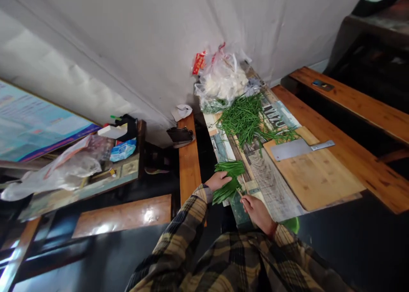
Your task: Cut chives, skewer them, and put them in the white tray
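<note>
My left hand (218, 181) is wrapped over a neat bunch of green chives (234, 167) at the near left edge of the table, with the stalks sticking out on both sides. Just right of the bunch, my right hand (257, 211) is closed in a pinch. A thin, pale brownish strip shows at its fingertips, beside the cut ends, too small to name. Farther back lies a loose heap of chives (241, 117). A cleaver (292, 149) rests flat across the wooden cutting board (319, 181) on the right.
Clear plastic bags (223, 81) with pale contents stand against the wall behind the heap. Wooden benches (190, 168) flank the table, and a phone (322, 85) lies on the far right one. To the left, another table holds a plastic bag (68, 168) and a blue packet (123, 150).
</note>
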`<state>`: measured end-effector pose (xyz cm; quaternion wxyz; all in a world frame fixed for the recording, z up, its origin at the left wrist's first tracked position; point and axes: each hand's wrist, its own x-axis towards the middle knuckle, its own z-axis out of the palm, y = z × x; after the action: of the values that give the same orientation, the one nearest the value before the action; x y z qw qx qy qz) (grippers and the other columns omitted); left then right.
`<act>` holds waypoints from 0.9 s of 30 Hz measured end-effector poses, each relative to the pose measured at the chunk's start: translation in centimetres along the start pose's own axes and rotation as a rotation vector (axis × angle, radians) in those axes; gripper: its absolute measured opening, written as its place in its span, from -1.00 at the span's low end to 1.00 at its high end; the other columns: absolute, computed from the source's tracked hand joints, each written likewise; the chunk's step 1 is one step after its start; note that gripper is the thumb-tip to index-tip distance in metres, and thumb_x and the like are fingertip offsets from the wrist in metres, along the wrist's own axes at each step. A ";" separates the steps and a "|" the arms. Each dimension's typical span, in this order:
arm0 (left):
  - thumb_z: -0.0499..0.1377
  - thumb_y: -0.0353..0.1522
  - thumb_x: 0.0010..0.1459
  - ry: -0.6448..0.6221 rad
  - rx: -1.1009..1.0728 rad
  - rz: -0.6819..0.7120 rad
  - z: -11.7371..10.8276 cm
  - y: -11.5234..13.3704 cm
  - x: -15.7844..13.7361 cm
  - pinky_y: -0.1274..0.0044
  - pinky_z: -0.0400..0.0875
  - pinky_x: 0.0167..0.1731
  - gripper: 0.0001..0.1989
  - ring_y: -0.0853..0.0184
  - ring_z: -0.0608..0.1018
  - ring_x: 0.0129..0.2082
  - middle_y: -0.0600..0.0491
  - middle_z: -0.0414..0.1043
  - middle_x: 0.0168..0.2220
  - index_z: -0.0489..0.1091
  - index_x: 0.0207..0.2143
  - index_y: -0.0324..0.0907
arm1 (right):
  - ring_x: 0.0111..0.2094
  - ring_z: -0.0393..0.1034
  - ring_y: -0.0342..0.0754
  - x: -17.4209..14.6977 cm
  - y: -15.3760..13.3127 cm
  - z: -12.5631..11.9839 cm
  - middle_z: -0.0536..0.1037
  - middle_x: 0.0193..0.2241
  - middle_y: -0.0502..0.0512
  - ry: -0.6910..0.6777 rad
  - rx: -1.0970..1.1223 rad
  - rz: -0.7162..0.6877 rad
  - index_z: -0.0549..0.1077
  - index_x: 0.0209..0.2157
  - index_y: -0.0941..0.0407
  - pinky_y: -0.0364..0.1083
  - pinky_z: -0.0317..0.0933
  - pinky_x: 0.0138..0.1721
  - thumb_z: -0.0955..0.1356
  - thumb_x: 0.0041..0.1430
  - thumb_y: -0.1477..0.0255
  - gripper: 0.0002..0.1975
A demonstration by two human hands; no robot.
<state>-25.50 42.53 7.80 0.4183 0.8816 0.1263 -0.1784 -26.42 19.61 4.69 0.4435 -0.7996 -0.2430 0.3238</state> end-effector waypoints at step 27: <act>0.24 -0.13 -0.03 0.211 0.542 0.124 4.6 -5.2 8.3 0.10 -0.11 0.25 0.01 -0.07 0.13 0.26 -0.33 0.09 0.25 -0.22 0.31 -0.34 | -0.23 0.42 0.00 10.6 4.2 2.9 0.50 -0.23 0.21 0.297 -0.384 0.415 0.40 -0.29 0.14 -0.12 0.16 -0.31 0.26 0.19 0.44 -0.88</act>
<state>-20.88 42.78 -1.94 0.1621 0.9809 0.0627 -0.0871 -21.00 26.33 -3.26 0.2393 -0.9398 -0.0639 0.2355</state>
